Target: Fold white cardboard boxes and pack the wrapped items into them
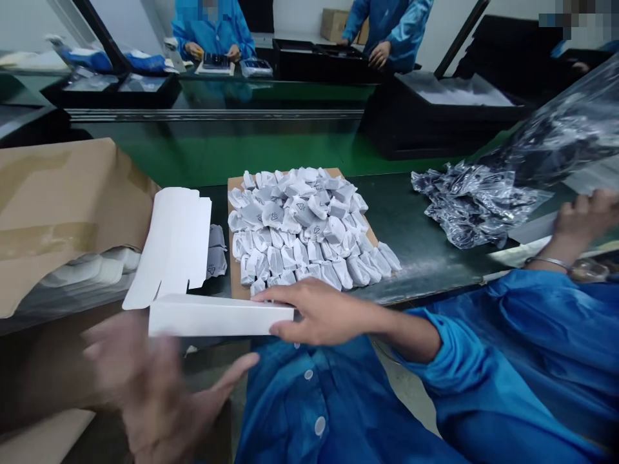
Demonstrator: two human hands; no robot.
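Note:
A long white carton (213,316) lies at the table's near edge with its lid flap (176,245) standing open. My right hand (316,316) grips the carton's right end, fingers over the top and thumb underneath. Lower left, my left hand (155,386) hovers below the carton, blurred by motion, fingers spread and holding nothing. Just behind the carton, a heap of small white wrapped packets (300,225) rests on a cardboard sheet (235,283). Two more packets (216,252) lie beside the lid flap.
A large brown cardboard box (62,206) stands at the left. At the right, a co-worker's hand (585,216) holds a clear plastic bag (556,138) above a pile of dark bagged parts (474,200). Black trays (445,116) and other workers in blue line the green conveyor (217,154).

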